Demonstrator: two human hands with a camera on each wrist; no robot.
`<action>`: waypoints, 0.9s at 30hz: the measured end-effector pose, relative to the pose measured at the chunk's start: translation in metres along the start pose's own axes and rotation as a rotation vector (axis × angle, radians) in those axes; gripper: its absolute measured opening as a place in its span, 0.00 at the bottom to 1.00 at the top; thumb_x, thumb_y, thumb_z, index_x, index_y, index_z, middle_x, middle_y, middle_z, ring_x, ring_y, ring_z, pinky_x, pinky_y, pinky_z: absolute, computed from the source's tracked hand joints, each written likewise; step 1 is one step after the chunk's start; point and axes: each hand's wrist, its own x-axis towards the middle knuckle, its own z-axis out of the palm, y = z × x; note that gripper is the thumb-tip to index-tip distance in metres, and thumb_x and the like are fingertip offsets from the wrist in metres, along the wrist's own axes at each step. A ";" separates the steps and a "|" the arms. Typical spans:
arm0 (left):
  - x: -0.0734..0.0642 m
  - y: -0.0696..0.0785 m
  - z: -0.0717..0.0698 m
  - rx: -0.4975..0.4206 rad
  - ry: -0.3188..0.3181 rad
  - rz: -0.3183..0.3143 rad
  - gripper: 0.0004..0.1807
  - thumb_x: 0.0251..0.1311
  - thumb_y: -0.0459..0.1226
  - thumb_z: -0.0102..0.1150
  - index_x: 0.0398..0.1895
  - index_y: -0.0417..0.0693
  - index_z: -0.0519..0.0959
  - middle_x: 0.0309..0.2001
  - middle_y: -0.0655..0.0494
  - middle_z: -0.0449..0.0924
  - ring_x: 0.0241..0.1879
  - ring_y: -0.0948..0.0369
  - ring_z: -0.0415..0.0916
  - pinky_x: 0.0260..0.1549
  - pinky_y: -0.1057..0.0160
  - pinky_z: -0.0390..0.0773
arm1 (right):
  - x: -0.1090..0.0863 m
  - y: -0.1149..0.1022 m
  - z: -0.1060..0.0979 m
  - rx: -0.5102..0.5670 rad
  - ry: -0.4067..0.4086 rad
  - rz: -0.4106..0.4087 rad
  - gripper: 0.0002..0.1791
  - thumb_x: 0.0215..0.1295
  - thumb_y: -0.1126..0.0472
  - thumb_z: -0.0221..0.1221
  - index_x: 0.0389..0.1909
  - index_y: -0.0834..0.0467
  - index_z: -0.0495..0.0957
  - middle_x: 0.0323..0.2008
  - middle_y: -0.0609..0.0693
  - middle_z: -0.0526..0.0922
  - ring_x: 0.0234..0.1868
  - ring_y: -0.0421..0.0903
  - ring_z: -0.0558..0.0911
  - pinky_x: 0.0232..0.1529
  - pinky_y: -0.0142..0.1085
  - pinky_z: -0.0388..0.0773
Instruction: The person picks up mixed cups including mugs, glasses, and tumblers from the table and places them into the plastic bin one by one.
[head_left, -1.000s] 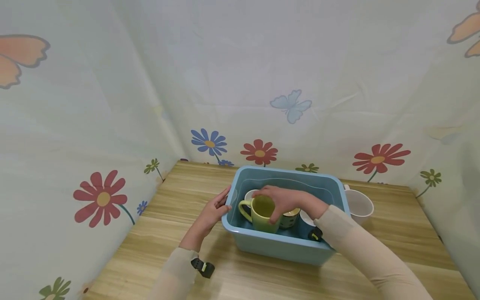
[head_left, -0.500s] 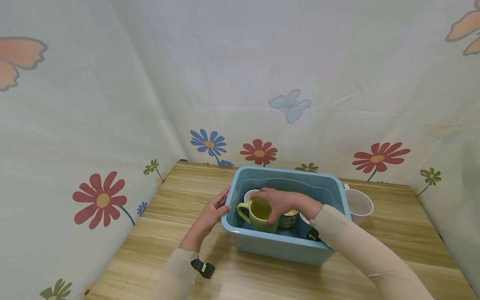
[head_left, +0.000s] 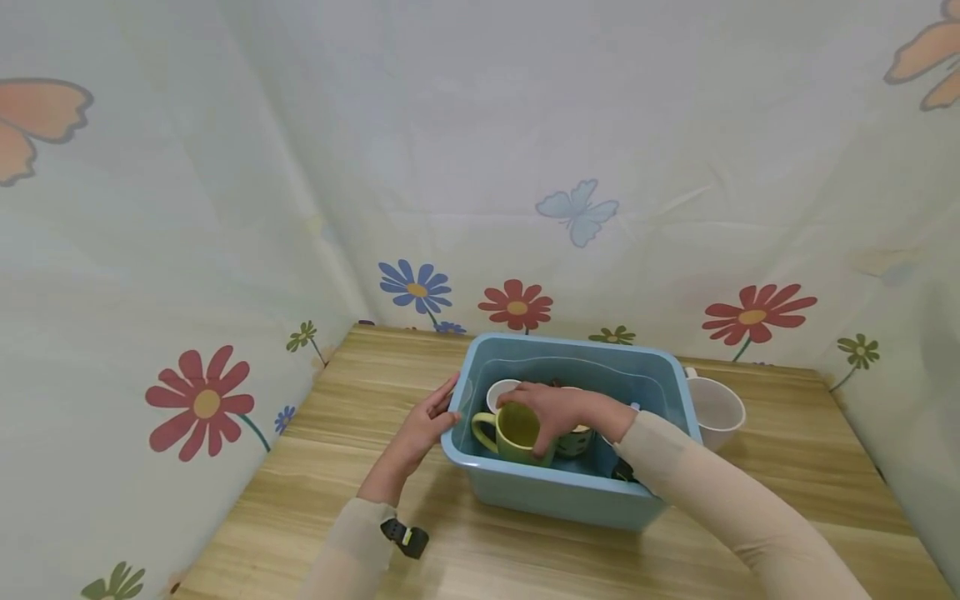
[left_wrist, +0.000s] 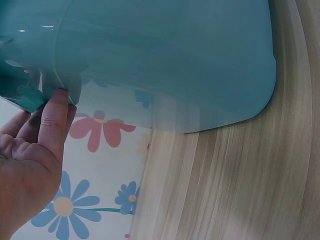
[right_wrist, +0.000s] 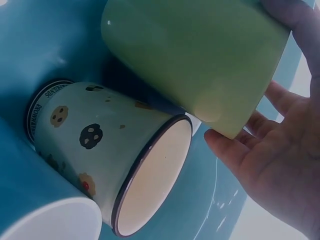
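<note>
In the head view, my right hand [head_left: 558, 408] holds a yellow-green mug [head_left: 513, 442] by its rim, inside a blue plastic bin [head_left: 555, 492]. The mug's handle points left. In the right wrist view, the thumb and fingers span the mug's rim, and a patterned cup [right_wrist: 100, 135] with a dark rim lies close beside it. My left hand [head_left: 417, 431] grips the bin at its left end; the left wrist view has those fingers against the translucent wall just under the rim.
A white cup [head_left: 501, 392] stands behind the green mug in the bin. At its right is a blue cup with a white inside [right_wrist: 60, 220]. Outside the bin's right end sits a larger white mug [head_left: 716, 408]. The wooden table [head_left: 375, 367] meets a floral cloth backdrop [head_left: 450, 167].
The green mug has moved slightly left and lower in the bin, with my right hand still on it. My left hand has stayed at the bin's rim.
</note>
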 end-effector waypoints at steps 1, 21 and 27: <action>0.000 0.000 0.000 -0.002 0.003 -0.002 0.40 0.66 0.31 0.50 0.82 0.53 0.54 0.79 0.39 0.59 0.72 0.41 0.68 0.58 0.49 0.82 | 0.000 0.000 0.000 -0.001 -0.001 0.007 0.50 0.50 0.57 0.76 0.74 0.55 0.63 0.70 0.57 0.68 0.65 0.53 0.68 0.65 0.54 0.75; 0.000 -0.002 -0.001 -0.006 -0.003 -0.002 0.40 0.66 0.31 0.49 0.82 0.52 0.54 0.79 0.39 0.58 0.72 0.42 0.67 0.58 0.49 0.82 | 0.009 -0.003 0.008 -0.070 -0.047 0.026 0.50 0.46 0.59 0.79 0.71 0.56 0.65 0.68 0.55 0.71 0.63 0.51 0.69 0.69 0.51 0.74; 0.000 0.000 0.000 -0.003 0.000 -0.004 0.40 0.66 0.31 0.49 0.82 0.53 0.54 0.79 0.39 0.59 0.70 0.44 0.68 0.55 0.53 0.83 | 0.011 -0.001 0.009 -0.098 -0.045 0.019 0.50 0.45 0.59 0.80 0.70 0.56 0.65 0.65 0.55 0.72 0.62 0.50 0.70 0.69 0.50 0.74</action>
